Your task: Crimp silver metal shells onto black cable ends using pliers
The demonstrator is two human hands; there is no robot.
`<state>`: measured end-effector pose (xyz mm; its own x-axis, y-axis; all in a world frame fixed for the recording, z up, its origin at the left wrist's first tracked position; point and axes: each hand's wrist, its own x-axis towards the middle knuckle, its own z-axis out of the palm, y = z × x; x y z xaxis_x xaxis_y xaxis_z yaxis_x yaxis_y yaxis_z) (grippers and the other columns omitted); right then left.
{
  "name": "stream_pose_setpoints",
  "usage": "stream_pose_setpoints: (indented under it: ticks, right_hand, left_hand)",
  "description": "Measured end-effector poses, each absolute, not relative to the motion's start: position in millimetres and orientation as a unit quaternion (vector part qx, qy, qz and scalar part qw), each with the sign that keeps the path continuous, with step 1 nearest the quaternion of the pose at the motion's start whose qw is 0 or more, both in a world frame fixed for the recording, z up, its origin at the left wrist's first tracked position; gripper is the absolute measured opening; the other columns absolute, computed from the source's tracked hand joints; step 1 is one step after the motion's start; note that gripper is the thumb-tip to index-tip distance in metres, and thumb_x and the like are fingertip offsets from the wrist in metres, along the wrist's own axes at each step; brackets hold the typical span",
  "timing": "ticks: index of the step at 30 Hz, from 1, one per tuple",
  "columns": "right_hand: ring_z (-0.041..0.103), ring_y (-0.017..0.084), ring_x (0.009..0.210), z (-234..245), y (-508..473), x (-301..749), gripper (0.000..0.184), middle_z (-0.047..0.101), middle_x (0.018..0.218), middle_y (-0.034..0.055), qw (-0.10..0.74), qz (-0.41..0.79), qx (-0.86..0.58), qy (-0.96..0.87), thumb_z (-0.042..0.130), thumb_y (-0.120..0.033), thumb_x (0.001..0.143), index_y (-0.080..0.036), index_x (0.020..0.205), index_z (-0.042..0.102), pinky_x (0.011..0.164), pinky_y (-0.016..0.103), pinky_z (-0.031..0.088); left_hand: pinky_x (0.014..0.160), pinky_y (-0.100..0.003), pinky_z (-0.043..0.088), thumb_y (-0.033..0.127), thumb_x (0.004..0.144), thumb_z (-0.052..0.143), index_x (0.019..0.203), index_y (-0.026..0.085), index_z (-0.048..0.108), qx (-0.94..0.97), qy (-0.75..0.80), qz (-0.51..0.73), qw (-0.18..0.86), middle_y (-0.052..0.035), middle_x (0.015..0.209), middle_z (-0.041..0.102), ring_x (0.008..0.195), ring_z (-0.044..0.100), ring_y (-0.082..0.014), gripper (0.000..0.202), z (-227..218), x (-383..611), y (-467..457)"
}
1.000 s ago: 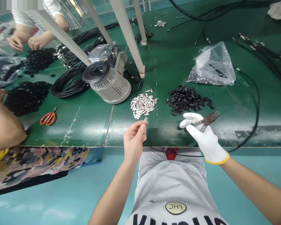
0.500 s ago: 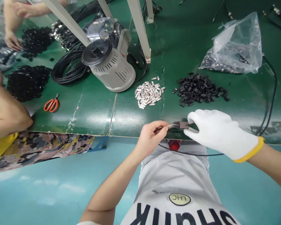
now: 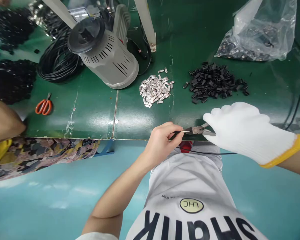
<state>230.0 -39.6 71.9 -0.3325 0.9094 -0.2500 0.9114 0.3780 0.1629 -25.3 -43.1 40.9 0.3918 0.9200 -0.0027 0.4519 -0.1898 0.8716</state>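
Quick rundown of my bench, left to right; a co-worker's forearm [image 3: 3,120] pokes in at the left edge of the green worktop [image 3: 90,116], with orange-handled scissors [image 3: 43,107] lying just beside it; behind those sit a coil of black cable [image 3: 56,66] and a big grey vented machine [image 3: 107,56]; right of that, toward the back, there's a pile of silver metal clips [image 3: 155,90]. My bare left hand [image 3: 161,143] is right at the front edge of the worktop, fingers and thumb pinched tight on one small silver clip [image 3: 183,131], which looks like it matches that pile; it sticks out to the right, its long axis lying about level with the front edge, aimed straight at the nose of the pliers [image 3: 196,130]; the tip looks right up against the steel head, but from up here I can't tell if the jaws are actually biting it; the left hand is the nearer one to the clip. Behind the pliers there's a heap of black plastic pieces [image 3: 213,81]; then comes my right hand [image 3: 245,131], in a white knit glove with a yellow cuff, clenched around the pliers handles with the head pointing left; in the back right corner sits a clear plastic bag [image 3: 257,33] with dark bits inside.
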Motion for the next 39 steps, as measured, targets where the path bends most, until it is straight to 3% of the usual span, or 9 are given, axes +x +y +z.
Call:
stream_pose_setpoints:
  ticks: [4, 8, 11, 16, 21, 27, 32, 37, 39]
  right_hand:
    - [0.06, 0.043, 0.086, 81.9, -37.8, 223.4, 0.05, 0.052, 0.087, 0.0196, 0.228, -0.04, 0.573, 0.786, 0.036, -0.06, 0.098, -0.014, 0.095, 0.057, 0.07, 0.038, 0.027]
    - [0.06, 0.043, 0.09, 85.3, -39.3, 218.5, 0.049, 0.052, 0.085, 0.0198, 0.225, -0.057, 0.579, 0.782, 0.036, -0.056, 0.099, -0.014, 0.098, 0.06, 0.071, 0.04, 0.03]
    - [0.06, 0.041, 0.088, 81.3, -41.7, 219.3, 0.049, 0.052, 0.084, 0.0185, 0.239, -0.052, 0.572, 0.783, 0.041, -0.059, 0.097, -0.014, 0.097, 0.061, 0.072, 0.042, 0.034]
    - [0.058, 0.033, 0.082, 72.2, -41.5, 223.6, 0.043, 0.053, 0.078, 0.0172, 0.193, -0.007, 0.56, 0.805, 0.043, -0.053, 0.097, -0.015, 0.099, 0.065, 0.073, 0.043, 0.036]
    - [0.051, 0.025, 0.065, 71.0, -29.0, 221.6, 0.048, 0.051, 0.068, 0.0131, 0.25, -0.169, 0.585, 0.753, 0.057, -0.068, 0.087, -0.021, 0.092, 0.066, 0.07, 0.047, 0.039]
    - [0.058, 0.036, 0.081, 65.2, -30.5, 225.9, 0.051, 0.056, 0.082, 0.0201, 0.201, -0.1, 0.565, 0.794, 0.048, -0.062, 0.092, -0.014, 0.098, 0.065, 0.074, 0.049, 0.039]
    - [0.057, 0.031, 0.079, 63.2, -32.4, 226.1, 0.047, 0.052, 0.076, 0.0169, 0.229, -0.097, 0.545, 0.801, 0.045, -0.056, 0.095, -0.014, 0.101, 0.066, 0.075, 0.044, 0.036]
    - [0.061, 0.041, 0.086, 68.4, -29.3, 218.8, 0.045, 0.056, 0.083, 0.0196, 0.288, -0.163, 0.585, 0.741, 0.05, -0.059, 0.094, -0.02, 0.106, 0.067, 0.071, 0.049, 0.041]
    - [0.061, 0.04, 0.083, 68.2, -26.3, 218.7, 0.045, 0.058, 0.083, 0.0192, 0.298, -0.199, 0.589, 0.724, 0.05, -0.062, 0.094, -0.022, 0.104, 0.068, 0.069, 0.051, 0.042]
  left_hand:
    - [0.062, -0.025, 0.037, 0.017, 0.097, 0.066, 0.099, 0.021, 0.08, 0.73, 0.465, 0.265, 0.424, 0.0023, 0.074, 0.058, 0.065, 0.049, -0.011, 0.015, 41.9, -25.3, -41.9]
    - [0.062, -0.026, 0.037, 0.016, 0.097, 0.065, 0.097, 0.02, 0.079, 0.732, 0.456, 0.249, 0.441, 0.0021, 0.074, 0.058, 0.064, 0.049, -0.011, 0.014, 41.5, -24.7, -40.8]
    - [0.062, -0.026, 0.037, 0.015, 0.096, 0.065, 0.094, 0.02, 0.078, 0.731, 0.447, 0.247, 0.452, 0.002, 0.075, 0.059, 0.064, 0.048, -0.0105, 0.014, 39.5, -23.9, -40.3]
    - [0.062, -0.026, 0.038, 0.016, 0.097, 0.065, 0.096, 0.021, 0.078, 0.724, 0.45, 0.244, 0.462, 0.0012, 0.077, 0.061, 0.065, 0.05, -0.0112, 0.014, 35.3, -24.5, -39.3]
    - [0.064, -0.026, 0.038, 0.018, 0.098, 0.066, 0.096, 0.02, 0.078, 0.722, 0.437, 0.246, 0.477, 0.0008, 0.079, 0.062, 0.066, 0.049, -0.011, 0.013, 31.4, -26.1, -36.7]
    - [0.063, -0.026, 0.038, 0.018, 0.098, 0.065, 0.095, 0.021, 0.078, 0.721, 0.444, 0.233, 0.479, 0.0011, 0.077, 0.06, 0.065, 0.049, -0.0116, 0.013, 28.5, -25.5, -36.5]
    - [0.063, -0.026, 0.037, 0.016, 0.097, 0.064, 0.093, 0.02, 0.077, 0.724, 0.445, 0.226, 0.476, 0.0006, 0.079, 0.062, 0.065, 0.05, -0.0109, 0.014, 28.4, -24.8, -35.8]
    - [0.065, -0.026, 0.038, 0.018, 0.099, 0.065, 0.094, 0.02, 0.078, 0.718, 0.436, 0.231, 0.491, 0.0007, 0.079, 0.061, 0.067, 0.05, -0.0112, 0.014, 26.3, -26.5, -33.5]
    - [0.064, -0.026, 0.037, 0.02, 0.1, 0.065, 0.096, 0.02, 0.078, 0.711, 0.433, 0.231, 0.504, 0.0007, 0.079, 0.06, 0.067, 0.049, -0.0111, 0.014, 24.7, -27.9, -32.5]
